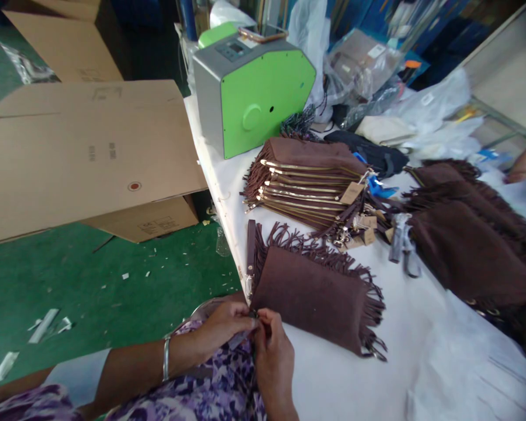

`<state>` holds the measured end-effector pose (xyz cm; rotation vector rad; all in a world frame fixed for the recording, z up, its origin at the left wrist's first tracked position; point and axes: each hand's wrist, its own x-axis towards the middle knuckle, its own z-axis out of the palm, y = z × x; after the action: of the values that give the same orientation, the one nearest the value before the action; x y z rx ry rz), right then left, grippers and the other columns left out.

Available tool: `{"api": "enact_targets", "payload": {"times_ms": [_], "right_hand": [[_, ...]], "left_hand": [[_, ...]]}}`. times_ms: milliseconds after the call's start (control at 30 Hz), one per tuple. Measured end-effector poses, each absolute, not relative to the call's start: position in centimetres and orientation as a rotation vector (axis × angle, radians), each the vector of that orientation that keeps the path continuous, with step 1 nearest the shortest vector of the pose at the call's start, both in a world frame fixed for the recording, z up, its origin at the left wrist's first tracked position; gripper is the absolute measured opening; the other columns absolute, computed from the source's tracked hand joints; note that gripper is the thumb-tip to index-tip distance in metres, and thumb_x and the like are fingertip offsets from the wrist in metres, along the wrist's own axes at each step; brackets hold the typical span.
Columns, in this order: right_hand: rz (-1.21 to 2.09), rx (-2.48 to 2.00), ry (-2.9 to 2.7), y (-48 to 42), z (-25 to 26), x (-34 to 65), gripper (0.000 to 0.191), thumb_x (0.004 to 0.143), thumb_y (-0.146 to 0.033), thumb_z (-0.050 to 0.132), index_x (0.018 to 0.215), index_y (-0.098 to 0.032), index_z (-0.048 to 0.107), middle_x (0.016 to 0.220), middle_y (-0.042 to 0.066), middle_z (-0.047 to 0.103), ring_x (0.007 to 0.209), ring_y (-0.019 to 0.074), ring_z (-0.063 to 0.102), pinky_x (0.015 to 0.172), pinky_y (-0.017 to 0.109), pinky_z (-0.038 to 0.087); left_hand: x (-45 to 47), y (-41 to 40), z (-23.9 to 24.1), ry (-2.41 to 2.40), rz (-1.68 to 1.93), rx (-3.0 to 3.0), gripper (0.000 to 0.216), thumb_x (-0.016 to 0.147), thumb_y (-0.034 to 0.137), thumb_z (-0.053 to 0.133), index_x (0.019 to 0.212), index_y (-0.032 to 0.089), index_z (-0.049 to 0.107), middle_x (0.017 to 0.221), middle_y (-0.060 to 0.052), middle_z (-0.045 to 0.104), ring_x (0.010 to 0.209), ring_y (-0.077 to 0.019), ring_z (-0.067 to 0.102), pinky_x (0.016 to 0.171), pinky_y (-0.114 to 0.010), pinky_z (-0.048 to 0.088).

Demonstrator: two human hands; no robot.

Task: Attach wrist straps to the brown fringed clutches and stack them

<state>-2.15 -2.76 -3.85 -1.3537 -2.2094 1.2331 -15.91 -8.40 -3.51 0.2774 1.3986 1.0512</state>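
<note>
Just beyond the fingertips: brown bag [315, 295]. Left hand [221, 324] and right hand [274, 354] together pinch its near corner.

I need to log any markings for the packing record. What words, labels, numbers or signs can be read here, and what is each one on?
No text is legible here.
Cardboard box: dark printed marks and a red round sign, too blurred to read.
Smaller box beneath: a printed label, too small.
Green machine: a display panel on top, unreadable.
Paper tags on the stacked fringed pouches: too small to read.
</note>
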Motion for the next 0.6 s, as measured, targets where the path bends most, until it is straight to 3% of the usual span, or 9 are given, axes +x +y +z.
{"api": "enact_targets", "payload": {"times_ms": [200,333,600], "right_hand": [[1.138,-1.322,-2.294,-2.5,-4.1,-1.9,0.022,0.094,-0.029,0.043,0.105,-0.024,0.062,0.095,0.002,0.073,0.081,0.0186,0.07,0.07,0.026,0.049],[1.138,-1.339,-2.268,-2.4,-4.2,-2.2,0.022,0.095,-0.031,0.043,0.103,-0.024,0.061,0.094,0.002,0.073,0.081,0.0181,0.071,0.07,0.025,0.049],[1.065,-1.464,-2.202,-2.8,-4.5,-2.8,0.022,0.094,-0.038,0.046,0.096,-0.023,0.061,0.086,0.002,0.073,0.07,0.019,0.069,0.062,0.026,0.044]], "left_hand": [[-15.3,-8.7,-4.4,1.605,1.044,0.608,0.015,0.076,0.028,0.058,0.077,0.016,0.066,0.079,-0.002,0.065,0.077,-0.0186,0.056,0.067,-0.024,0.039],[-15.1,-8.7,-4.3,1.72,1.021,0.678,0.019,0.081,0.03,0.052,0.07,0.018,0.062,0.074,-0.002,0.062,0.073,-0.0183,0.054,0.066,-0.025,0.037],[-15.2,-8.4,-5.4,1.627,1.085,0.483,0.028,0.078,0.04,0.058,0.061,0.017,0.058,0.063,0.001,0.053,0.063,-0.0143,0.046,0.058,-0.023,0.034]]}}
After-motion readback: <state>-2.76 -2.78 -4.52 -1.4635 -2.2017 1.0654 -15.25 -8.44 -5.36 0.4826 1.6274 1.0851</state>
